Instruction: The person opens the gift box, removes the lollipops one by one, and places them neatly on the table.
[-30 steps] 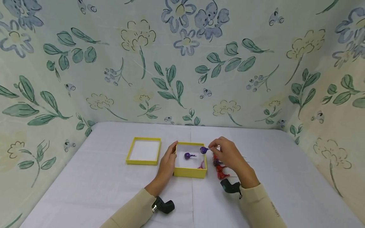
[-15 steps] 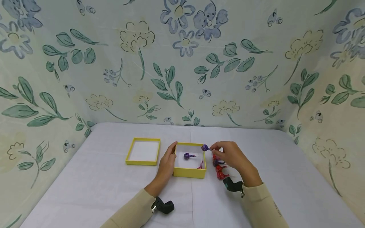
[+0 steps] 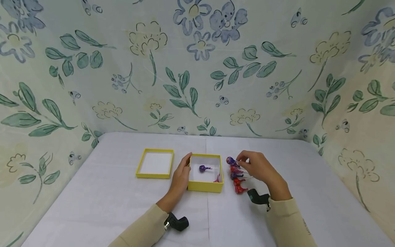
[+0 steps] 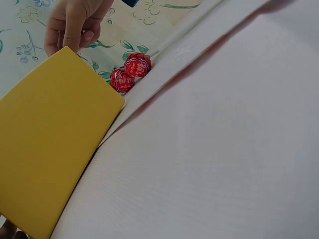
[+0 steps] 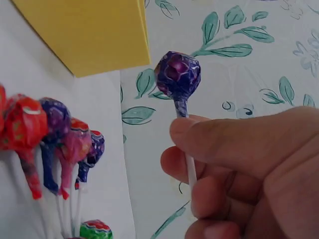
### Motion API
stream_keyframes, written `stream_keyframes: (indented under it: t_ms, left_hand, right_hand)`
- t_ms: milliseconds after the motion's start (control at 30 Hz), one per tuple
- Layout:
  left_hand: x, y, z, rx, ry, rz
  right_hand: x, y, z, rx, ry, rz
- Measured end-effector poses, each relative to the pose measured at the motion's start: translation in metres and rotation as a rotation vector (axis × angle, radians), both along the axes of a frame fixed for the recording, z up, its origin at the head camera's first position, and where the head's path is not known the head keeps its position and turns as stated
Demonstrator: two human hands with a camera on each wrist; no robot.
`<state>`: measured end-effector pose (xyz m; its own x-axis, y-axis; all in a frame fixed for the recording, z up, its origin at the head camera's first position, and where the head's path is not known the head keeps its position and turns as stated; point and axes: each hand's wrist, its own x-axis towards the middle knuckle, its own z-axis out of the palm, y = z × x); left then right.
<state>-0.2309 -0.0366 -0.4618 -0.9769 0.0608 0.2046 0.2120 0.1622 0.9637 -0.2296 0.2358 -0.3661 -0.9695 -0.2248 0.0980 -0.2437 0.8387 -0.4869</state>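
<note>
My right hand [image 3: 254,166] pinches a purple-wrapped lollipop [image 5: 178,74] by its white stick, thumb against fingers, just right of the yellow box [image 3: 205,187]. Below it lies a row of lollipops, among them a red one [image 5: 25,122] and a pink one [image 5: 76,142]. My left hand [image 3: 180,175] rests along the box's left wall, its fingers stretched toward the far corner. Inside the uncovered box are a purple lollipop [image 3: 202,168] and, at the near right corner, a pink wrapper end [image 3: 217,178], the rest hidden by the front wall.
A yellow-rimmed lid [image 3: 154,164] with a white inside lies left of the box. A green and red lollipop [image 5: 97,230] shows low in the right wrist view. White cloth [image 3: 117,202] covers the table, and a floral curtain [image 3: 197,85] hangs behind it.
My right hand has carried the purple lollipop from above the box's right wall rightward to the row of lollipops. The left hand and box have stayed in place.
</note>
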Motion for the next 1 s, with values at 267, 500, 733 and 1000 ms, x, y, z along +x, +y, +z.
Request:
stream_keyframes:
  t_ms: [267, 500, 733, 1000]
  left_hand:
    - [-0.001, -0.002, 0.001, -0.001, -0.006, 0.01]
    - [-0.002, -0.001, 0.0, -0.01, -0.016, 0.014]
    - [-0.003, 0.001, -0.001, -0.024, -0.015, 0.017]
    - [-0.001, 0.0, 0.0, -0.019, -0.008, 0.013]
  right_hand:
    - [-0.001, 0.021, 0.008, 0.011, -0.022, 0.006]
    - [0.006, 0.039, 0.006, 0.031, -0.014, -0.037]
    - [0.014, 0.053, -0.009, 0.077, 0.043, -0.076]
    - [0.022, 0.061, -0.027, 0.115, 0.165, -0.065]
